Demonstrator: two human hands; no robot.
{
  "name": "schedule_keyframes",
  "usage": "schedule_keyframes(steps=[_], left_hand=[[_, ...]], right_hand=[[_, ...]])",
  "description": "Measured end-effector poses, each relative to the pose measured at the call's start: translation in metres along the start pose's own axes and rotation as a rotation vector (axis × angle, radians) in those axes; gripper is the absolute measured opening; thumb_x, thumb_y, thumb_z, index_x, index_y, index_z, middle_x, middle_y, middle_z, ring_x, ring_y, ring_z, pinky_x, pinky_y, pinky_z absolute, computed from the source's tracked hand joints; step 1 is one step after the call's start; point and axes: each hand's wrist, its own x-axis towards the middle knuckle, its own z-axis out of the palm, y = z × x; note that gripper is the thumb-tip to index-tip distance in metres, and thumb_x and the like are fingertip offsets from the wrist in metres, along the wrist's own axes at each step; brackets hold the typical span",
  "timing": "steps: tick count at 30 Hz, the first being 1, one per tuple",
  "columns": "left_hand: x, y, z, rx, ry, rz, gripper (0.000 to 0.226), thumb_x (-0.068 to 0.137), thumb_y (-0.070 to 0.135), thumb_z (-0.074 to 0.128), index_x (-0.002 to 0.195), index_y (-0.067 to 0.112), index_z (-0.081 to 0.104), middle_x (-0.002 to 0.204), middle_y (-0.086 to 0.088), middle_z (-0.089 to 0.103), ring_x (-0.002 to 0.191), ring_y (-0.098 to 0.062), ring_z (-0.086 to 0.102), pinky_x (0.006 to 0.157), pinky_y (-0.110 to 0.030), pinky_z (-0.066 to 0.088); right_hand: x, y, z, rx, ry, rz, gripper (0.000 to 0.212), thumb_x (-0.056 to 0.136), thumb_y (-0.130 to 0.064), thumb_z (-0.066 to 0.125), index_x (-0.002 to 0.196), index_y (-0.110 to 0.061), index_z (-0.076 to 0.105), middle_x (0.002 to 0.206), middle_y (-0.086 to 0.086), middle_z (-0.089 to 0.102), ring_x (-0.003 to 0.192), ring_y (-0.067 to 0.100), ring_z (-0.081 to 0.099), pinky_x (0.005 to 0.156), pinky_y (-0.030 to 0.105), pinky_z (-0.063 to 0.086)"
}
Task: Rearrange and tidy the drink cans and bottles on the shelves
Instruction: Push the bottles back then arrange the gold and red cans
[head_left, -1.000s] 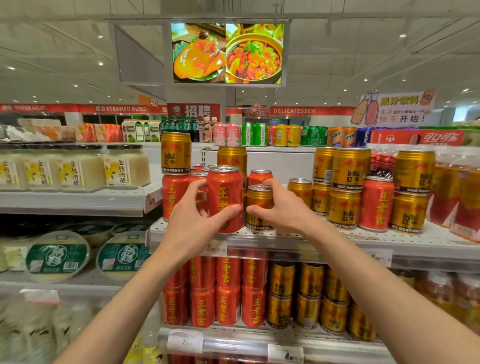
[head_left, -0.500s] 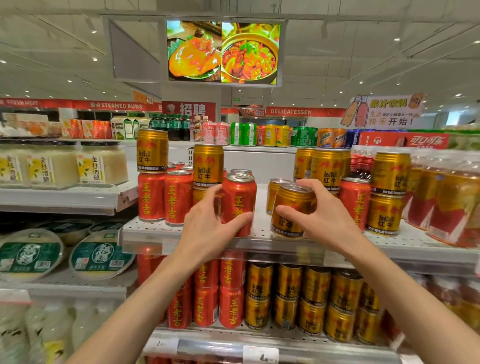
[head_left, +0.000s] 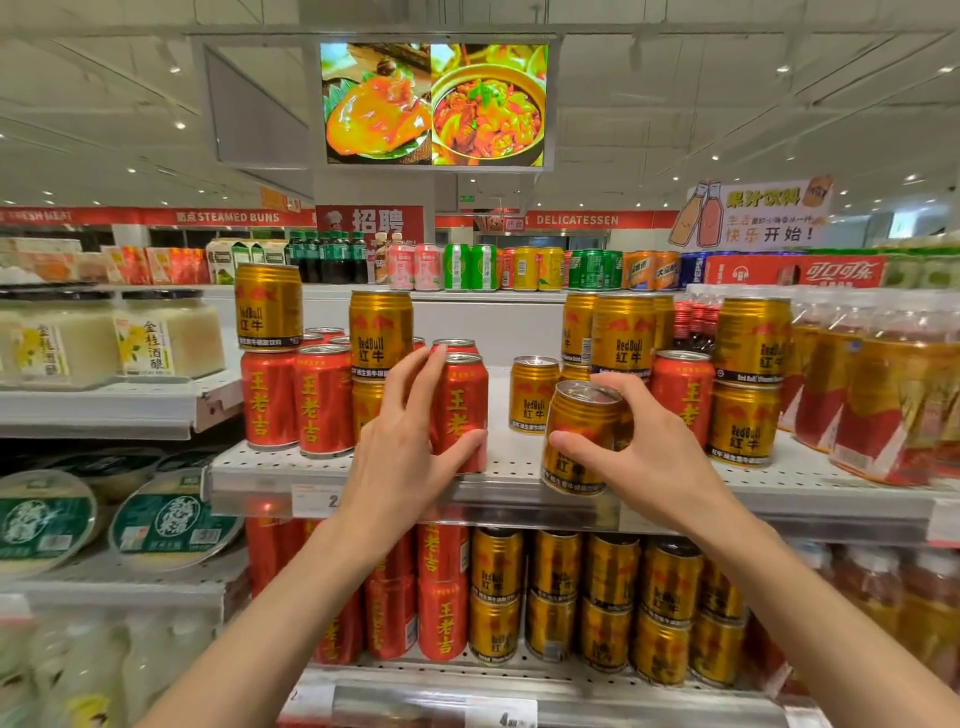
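While my left hand (head_left: 402, 457) grips the red Wanglaoji can (head_left: 464, 410) on the shelf (head_left: 260, 467), my right hand (head_left: 644, 457) holds 1 tilted gold Red Bull can (head_left: 579, 441) near its front edge; I should set it upright among the gold cans (head_left: 743, 421) right.

A red Wanglaoji can (head_left: 461, 410) stands upright at frame centre; right of it, a tilted gold Red Bull can (head_left: 582, 441) overhangs the shelf edge (head_left: 519, 491).

My left hand (head_left: 410, 441) reaches up at centre frame, fingers spread; my right hand (head_left: 644, 452), centre-right, curls in a grip.
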Motion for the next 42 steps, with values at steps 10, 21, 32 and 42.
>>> schedule_keyframes(steps=[10, 21, 32, 42], left_hand=[[0.01, -0.008, 0.005, 0.071, -0.062, 0.015, 0.083, 0.094, 0.042, 0.067, 0.162, 0.018, 0.025, 0.168, 0.003, 0.024, 0.071, -0.017, 0.065, 0.073, -0.036, 0.061], [0.006, -0.016, 0.017, 0.01, -0.044, 0.043, 0.077, 0.096, 0.038, 0.059, 0.162, 0.025, 0.023, 0.171, 0.001, 0.016, 0.069, -0.021, 0.068, 0.07, -0.04, 0.063], [0.001, -0.02, 0.02, -0.039, -0.016, 0.074, 0.078, 0.097, 0.029, 0.065, 0.163, 0.021, 0.023, 0.172, -0.001, 0.015, 0.067, -0.015, 0.059, 0.066, -0.037, 0.063], [0.001, -0.022, 0.02, -0.027, -0.037, 0.05, 0.078, 0.098, 0.032, 0.063, 0.164, 0.025, 0.02, 0.172, 0.003, 0.01, 0.065, -0.009, 0.049, 0.066, -0.036, 0.062]], right_hand=[[0.005, 0.002, 0.007, -0.024, 0.014, -0.024, 0.075, 0.079, -0.058, 0.073, 0.142, -0.034, 0.041, 0.137, -0.009, 0.059, 0.119, 0.013, 0.058, 0.1, 0.039, 0.052], [0.033, -0.003, 0.044, -0.279, 0.038, -0.06, 0.066, 0.089, -0.062, 0.06, 0.141, -0.026, 0.044, 0.135, -0.001, 0.05, 0.113, 0.024, 0.061, 0.093, 0.041, 0.052], [0.021, 0.003, 0.042, -0.385, 0.133, -0.188, 0.061, 0.091, -0.05, 0.066, 0.14, -0.02, 0.045, 0.141, -0.003, 0.042, 0.096, 0.02, 0.068, 0.073, 0.038, 0.062], [0.032, 0.007, 0.044, -0.281, 0.052, -0.177, 0.056, 0.093, -0.037, 0.068, 0.141, -0.023, 0.041, 0.143, -0.007, 0.049, 0.104, 0.022, 0.067, 0.084, 0.043, 0.059]])
